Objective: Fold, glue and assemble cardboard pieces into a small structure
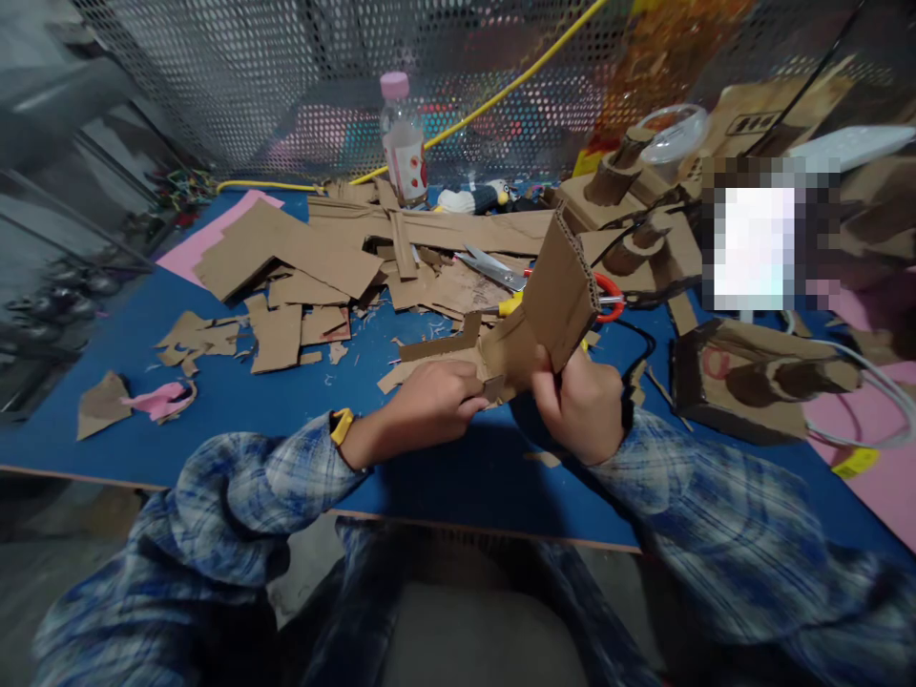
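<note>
My right hand (581, 401) grips the lower end of a folded corrugated cardboard piece (554, 291) and holds it upright over the blue table (286, 391). My left hand (429, 399) is closed around a small tool, apparently a utility knife (493, 386), whose tip touches the base of that cardboard. Both sleeves are blue plaid, and a yellow band sits on my left wrist. Just behind the cardboard lie red-handled scissors (608, 291) with their blades pointing left.
Cardboard sheets and offcuts (286, 253) litter the table's middle and left. A pink-capped bottle (402, 138) stands by the perforated metal back wall with a yellow cable. Cardboard constructions (744, 382) and white cables crowd the right. Pink paper scraps (161, 399) lie at the left.
</note>
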`<state>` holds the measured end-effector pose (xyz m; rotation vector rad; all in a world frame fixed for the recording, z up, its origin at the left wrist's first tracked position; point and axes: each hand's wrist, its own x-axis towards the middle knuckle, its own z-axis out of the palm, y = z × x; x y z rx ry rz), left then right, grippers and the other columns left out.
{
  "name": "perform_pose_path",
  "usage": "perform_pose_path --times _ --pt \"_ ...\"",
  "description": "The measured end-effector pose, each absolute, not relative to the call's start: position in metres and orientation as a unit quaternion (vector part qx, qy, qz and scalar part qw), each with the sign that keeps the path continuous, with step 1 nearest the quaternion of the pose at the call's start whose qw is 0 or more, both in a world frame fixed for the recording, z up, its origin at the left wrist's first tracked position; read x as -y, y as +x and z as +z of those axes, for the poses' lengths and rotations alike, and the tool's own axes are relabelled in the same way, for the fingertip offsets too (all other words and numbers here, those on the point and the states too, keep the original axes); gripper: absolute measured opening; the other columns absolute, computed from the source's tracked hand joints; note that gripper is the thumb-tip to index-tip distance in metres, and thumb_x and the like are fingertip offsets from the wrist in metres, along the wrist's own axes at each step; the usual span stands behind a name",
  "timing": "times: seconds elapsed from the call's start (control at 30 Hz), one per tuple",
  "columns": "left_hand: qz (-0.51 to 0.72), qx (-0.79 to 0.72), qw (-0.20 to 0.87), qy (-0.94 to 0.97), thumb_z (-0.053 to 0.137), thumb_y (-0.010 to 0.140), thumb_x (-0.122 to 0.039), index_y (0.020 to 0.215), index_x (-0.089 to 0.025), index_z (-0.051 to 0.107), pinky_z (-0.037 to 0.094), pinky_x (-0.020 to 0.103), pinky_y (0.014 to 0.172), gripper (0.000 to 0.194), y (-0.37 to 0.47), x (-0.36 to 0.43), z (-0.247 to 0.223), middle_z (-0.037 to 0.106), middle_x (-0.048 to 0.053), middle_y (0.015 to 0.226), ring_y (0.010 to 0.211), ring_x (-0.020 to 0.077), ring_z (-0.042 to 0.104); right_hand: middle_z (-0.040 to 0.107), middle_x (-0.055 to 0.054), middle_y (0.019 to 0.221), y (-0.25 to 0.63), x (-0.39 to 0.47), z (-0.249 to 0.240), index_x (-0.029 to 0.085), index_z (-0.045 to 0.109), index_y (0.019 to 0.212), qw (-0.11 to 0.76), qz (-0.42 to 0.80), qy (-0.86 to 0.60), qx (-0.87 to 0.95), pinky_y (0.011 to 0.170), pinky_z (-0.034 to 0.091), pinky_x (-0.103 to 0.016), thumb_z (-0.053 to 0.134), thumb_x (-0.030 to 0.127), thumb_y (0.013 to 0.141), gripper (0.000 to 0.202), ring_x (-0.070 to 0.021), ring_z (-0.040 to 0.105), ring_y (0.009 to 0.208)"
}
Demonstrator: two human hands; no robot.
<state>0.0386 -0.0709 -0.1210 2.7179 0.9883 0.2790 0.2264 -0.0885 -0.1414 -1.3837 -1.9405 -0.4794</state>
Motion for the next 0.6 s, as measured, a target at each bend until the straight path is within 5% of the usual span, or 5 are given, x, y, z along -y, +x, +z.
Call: perform_pose_path --times 0.6 --pt "0.074 -0.372 0.101 0.920 0.048 0.091 -0.034 0.095 -0.017 0.069 0.044 0.027 0.069 0.027 0.000 0.079 -0.098 0.062 0.007 0.082 0.081 0.0178 0.060 0.052 -0.001 0.055 0.235 0.081 -0.138 0.012 0.062 0.096 0.323 -0.168 -0.553 0.750 0.047 0.029 -0.025 0.039 0.026 0.087 0.028 -0.0133 0.044 0.046"
